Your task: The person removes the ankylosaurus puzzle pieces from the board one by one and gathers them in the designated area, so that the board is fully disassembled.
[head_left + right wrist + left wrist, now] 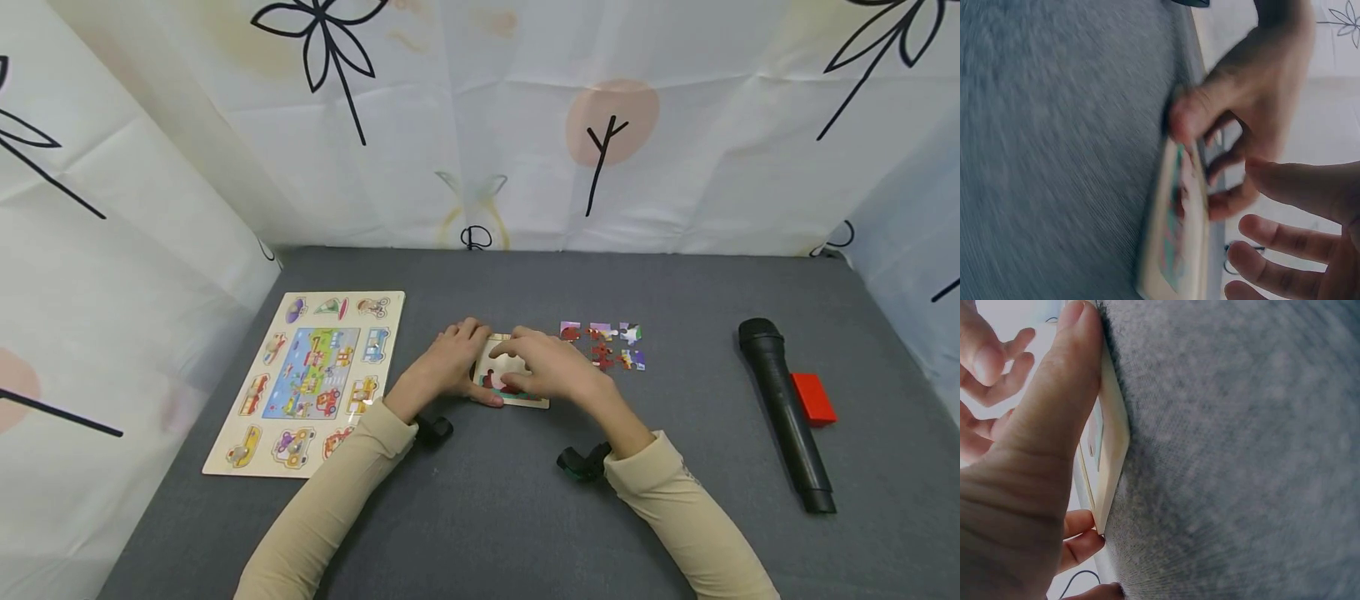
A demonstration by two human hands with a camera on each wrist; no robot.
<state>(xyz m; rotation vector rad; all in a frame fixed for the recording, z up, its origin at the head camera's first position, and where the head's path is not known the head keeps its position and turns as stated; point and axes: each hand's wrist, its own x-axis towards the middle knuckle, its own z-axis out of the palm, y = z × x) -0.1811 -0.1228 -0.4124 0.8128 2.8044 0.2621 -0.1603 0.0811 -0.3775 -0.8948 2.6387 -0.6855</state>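
Note:
A small wooden puzzle tray (534, 402) with a pale, coloured picture lies on the grey table in front of me. My left hand (453, 362) holds it at the left side, thumb along the front edge and fingers at the far edge, as the left wrist view also shows. Above the tray's right part hovers my right hand (551, 364), its fingers loosely bent and nothing between them. In the right wrist view those fingers (1291, 240) are apart from the tray. Several loose jigsaw pieces (601, 352) lie just beyond the right hand, in two rows.
A large wooden peg puzzle (225, 457) with vehicle pieces lies at the left, partly behind the left sleeve. On the right are a black microphone (783, 408) and a red block (816, 398) beside it. A patterned white cloth (517, 150) hangs behind the table.

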